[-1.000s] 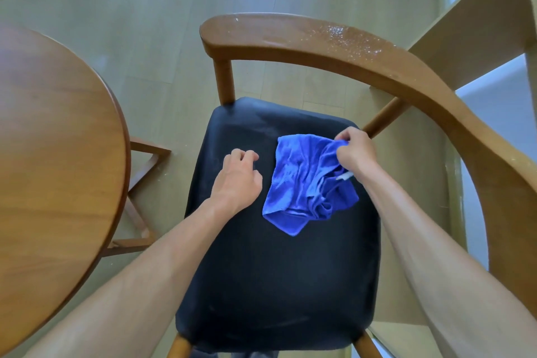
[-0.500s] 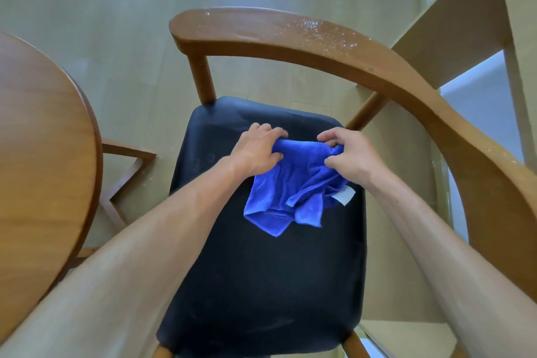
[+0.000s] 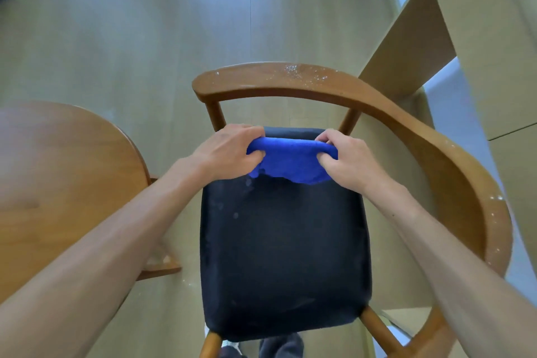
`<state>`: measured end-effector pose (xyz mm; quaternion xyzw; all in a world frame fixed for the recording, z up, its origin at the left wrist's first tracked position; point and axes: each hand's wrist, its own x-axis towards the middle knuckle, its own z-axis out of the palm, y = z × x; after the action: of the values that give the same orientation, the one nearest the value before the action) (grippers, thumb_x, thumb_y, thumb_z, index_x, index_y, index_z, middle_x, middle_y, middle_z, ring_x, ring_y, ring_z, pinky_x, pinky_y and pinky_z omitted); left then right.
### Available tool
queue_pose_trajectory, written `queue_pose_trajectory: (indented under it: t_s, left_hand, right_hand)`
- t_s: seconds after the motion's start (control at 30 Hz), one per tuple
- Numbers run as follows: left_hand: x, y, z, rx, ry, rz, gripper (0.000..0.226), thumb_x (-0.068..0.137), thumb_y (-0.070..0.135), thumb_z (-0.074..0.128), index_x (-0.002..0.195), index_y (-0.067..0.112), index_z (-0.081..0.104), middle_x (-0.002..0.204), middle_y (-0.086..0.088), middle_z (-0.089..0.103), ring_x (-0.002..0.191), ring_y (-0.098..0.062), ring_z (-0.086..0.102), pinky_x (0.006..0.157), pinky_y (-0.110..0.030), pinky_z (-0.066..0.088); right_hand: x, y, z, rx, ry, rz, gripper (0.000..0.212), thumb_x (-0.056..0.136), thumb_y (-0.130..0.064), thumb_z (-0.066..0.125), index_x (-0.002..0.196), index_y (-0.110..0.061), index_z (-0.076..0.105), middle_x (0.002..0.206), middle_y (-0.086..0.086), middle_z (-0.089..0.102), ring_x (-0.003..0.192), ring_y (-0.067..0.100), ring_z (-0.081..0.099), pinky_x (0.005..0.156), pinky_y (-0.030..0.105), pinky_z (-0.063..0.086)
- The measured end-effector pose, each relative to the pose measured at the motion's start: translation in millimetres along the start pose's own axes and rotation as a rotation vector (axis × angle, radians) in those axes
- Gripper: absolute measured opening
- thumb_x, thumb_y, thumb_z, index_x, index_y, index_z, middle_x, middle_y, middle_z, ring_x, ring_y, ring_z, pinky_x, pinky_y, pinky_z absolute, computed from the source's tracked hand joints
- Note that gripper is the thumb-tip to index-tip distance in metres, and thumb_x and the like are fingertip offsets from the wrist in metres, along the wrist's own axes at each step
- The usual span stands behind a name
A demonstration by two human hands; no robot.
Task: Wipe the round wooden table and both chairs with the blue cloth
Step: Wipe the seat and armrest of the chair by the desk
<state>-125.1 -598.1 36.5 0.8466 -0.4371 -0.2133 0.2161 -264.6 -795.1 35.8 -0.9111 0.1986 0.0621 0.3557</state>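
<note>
Over chair seat [image 3: 284,247] | blue cloth [image 3: 292,161] stretched left-right | left hand [image 3: 229,151], right hand [image 3: 344,160] fingers clamped on ends

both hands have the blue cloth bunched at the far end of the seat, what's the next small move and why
Probably lift the blue cloth up to the chair's curved wooden rail and wipe along it. The left hand and right hand both grip the cloth at the far edge of the black seat, directly below the rail, and white specks show on the rail's top.
</note>
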Motion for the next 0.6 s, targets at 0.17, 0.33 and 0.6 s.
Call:
queue_pose_trajectory:
  t_s: [0.17, 0.33, 0.6]
  left_hand:
    - [-9.9, 17.2, -15.8, -0.079, 0.047, -0.198, 0.017, 0.084, 0.021, 0.051, 0.072, 0.010, 0.047, 0.065, 0.002, 0.052, 0.060, -0.016, 0.049, 0.052, -0.028, 0.037]
    - [-13.0, 66.4, -3.5, -0.530, 0.033, -0.562, 0.020, 0.090, 0.035, 0.049, 0.080, 0.018, 0.051, 0.088, -0.004, 0.061, 0.064, -0.022, 0.069, 0.062, -0.035, 0.057]
    - [-34.4, 57.7, -15.1, -0.894, -0.235, -0.401, 0.044, 0.087, -0.012, 0.037, 0.115, 0.006, 0.065, 0.108, -0.007, 0.070, 0.102, -0.014, 0.067, 0.088, -0.029, 0.055]
  right_hand:
    - [-5.0, -27.4, -8.1, 0.065, 0.043, 0.116, 0.016, 0.087, -0.015, 0.049, 0.090, -0.023, 0.062, 0.082, -0.008, 0.062, 0.075, 0.007, 0.056, 0.056, 0.021, 0.039]
    - [-12.4, -67.8, 6.5, 0.404, 0.050, 0.287, 0.029, 0.089, -0.038, 0.057, 0.078, -0.012, 0.062, 0.067, -0.004, 0.061, 0.067, 0.017, 0.062, 0.060, 0.034, 0.056]
    - [-21.0, -65.0, -6.3, 0.412, -0.072, 0.195, 0.045, 0.072, -0.020, 0.081, 0.110, -0.023, 0.056, 0.099, -0.008, 0.065, 0.092, 0.011, 0.063, 0.076, 0.027, 0.054]
